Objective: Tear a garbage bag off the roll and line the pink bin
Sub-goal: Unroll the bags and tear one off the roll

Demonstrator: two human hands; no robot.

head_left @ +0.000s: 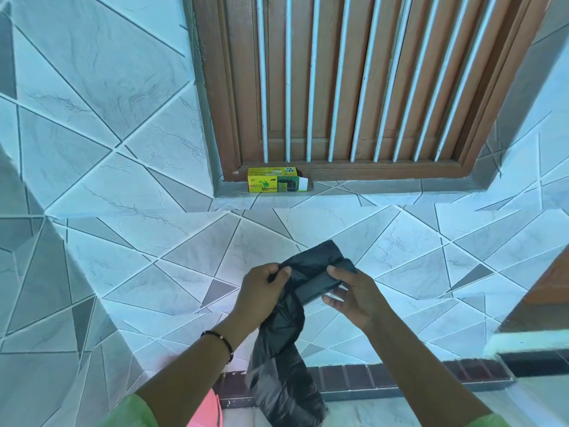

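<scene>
**A:** Status check. Your left hand [261, 291] pinches the upper edge of the thin black plastic garbage bag [286, 359]; your right hand [354, 295] wraps the tight black roll of bags [320, 272], thumb on top, fingers underneath. Hands close together, both clamped on plastic, at chest height in front of the grey-and-white tiled wall [123, 241].

**B:** Bag off the roll yet?

**A:** Can't tell — the black film runs from the roll straight into the hanging length, and no perforation line is visible. I'd judge the tear isn't finished.

**B:** How to do it clean?

**A:** Keep the roll locked in your right hand so it doesn't unspool. Move your left pinch right next to the roll, on the seam if you can feel it. Pull sideways and apart, starting from one edge, not straight down — thin film will likely stretch or rip crooked otherwise.

**B:** Where's the bin?

**A:** The pink plastic bin [206, 411] sits low at the bottom edge, just beside your left forearm, mostly hidden. The bag's free end hangs down near it, to its right.

**B:** Anything else?

**A:** The yellow-green cardboard bag box [275, 180] lies on the window ledge [400, 188], one end flap open — park the roll there after the tear, so both hands are free to open the bag's mouth.
</scene>
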